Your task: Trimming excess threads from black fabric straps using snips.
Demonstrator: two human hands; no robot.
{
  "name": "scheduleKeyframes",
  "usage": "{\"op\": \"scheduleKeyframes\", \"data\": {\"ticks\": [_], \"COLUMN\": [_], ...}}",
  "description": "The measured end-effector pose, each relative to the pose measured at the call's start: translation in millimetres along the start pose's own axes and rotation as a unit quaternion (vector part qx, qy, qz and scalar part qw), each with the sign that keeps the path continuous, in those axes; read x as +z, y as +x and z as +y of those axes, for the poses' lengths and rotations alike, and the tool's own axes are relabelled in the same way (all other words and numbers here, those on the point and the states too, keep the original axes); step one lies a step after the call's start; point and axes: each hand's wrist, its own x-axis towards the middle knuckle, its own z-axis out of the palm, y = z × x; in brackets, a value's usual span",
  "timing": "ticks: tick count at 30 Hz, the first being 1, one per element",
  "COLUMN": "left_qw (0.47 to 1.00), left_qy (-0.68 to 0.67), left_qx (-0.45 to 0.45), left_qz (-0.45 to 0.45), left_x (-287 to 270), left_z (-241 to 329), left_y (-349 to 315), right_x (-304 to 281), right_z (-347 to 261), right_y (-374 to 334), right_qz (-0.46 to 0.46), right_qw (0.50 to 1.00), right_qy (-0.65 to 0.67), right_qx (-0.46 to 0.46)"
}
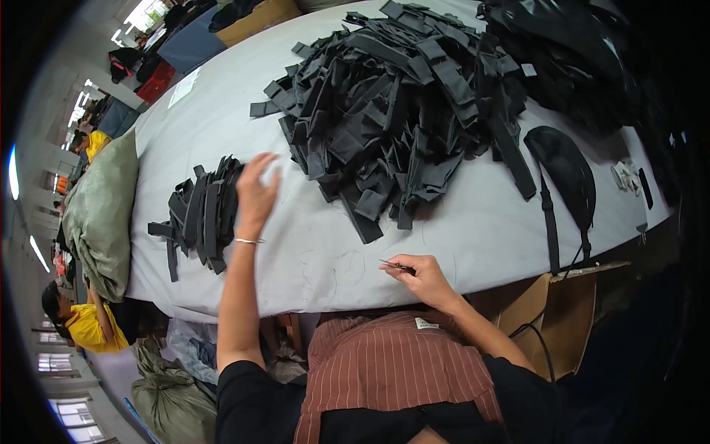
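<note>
My left hand (257, 194) is raised beside the smaller stack of dark grey fabric strips (209, 211), at its right side. Its fingers are spread and nothing shows between them. A large heap of similar dark strips (392, 111) covers the middle of the white table (318, 270), ahead of my hands. Near the table's front edge, my right hand (427, 278) is closed around small thread snips (399, 266), their thin pointed tips facing left. Loose threads (347, 268) lie on the table to the left of the snips.
A black pouch with a strap (563, 174) lies at the right, with black bags (569, 55) behind it. An open cardboard box (551, 318) stands below the right front edge. A green stuffed sack (103, 214) borders the left side. Two people in yellow (95, 325) are farther left.
</note>
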Motion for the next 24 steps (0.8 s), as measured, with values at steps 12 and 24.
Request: {"op": "scheduleKeyframes", "data": {"ticks": [12, 24], "left_qw": [0.978, 0.722], "left_qy": [-0.126, -0.58], "left_qx": [-0.073, -0.312], "left_qz": [-0.147, -0.213], "left_x": [60, 9], "left_z": [34, 127], "left_y": [125, -72], "right_x": [-16, -54], "right_z": [-29, -37], "right_y": [-15, -7], "right_qz": [0.059, 0.183], "right_qw": [0.995, 0.978], "right_qy": [0.082, 0.06], "right_qx": [-0.001, -0.079]}}
